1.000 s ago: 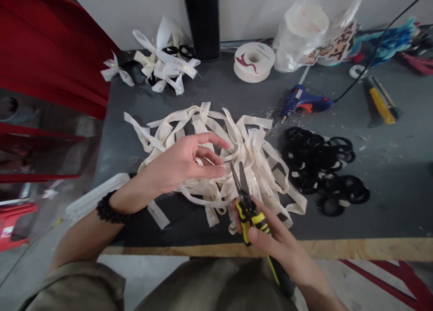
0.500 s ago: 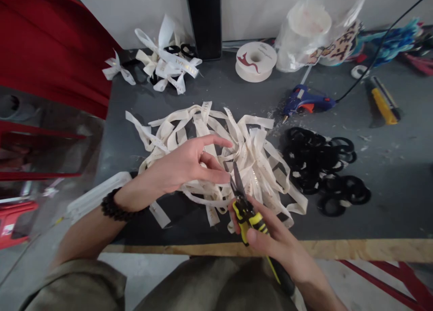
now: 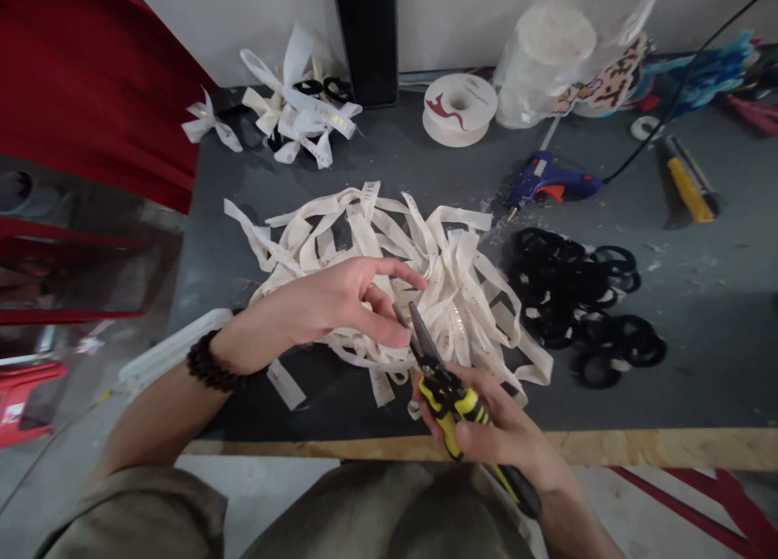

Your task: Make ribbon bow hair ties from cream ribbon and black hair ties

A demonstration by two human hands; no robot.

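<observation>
Cream ribbon strips (image 3: pixel 462 275) lie in a loose heap in the middle of the dark tabletop. Black-and-yellow pliers (image 3: pixel 446 393) are gripped in my right hand (image 3: pixel 492 421), their jaws apart and pointing up-left. My left hand (image 3: pixel 358 300) hovers over the heap, fingers curved and apart, its thumb beside the jaw tips. Nothing shows between the left fingers. Right of the ribbons sits a pile of black hair ties (image 3: pixel 565 283). Ribbon bows (image 3: pixel 313 109) lie at the back left.
At the back stand a ribbon spool (image 3: pixel 460 109) and a plastic-wrapped roll (image 3: pixel 547 57). A blue glue gun (image 3: pixel 553 180) with a cord and a yellow cutter (image 3: pixel 690 182) lie on the right. The table's wooden edge (image 3: pixel 656 448) runs along the front.
The plier jaws have spread wider, and my right hand has shifted slightly right. My left hand has moved a little downward, with its index finger lower.
</observation>
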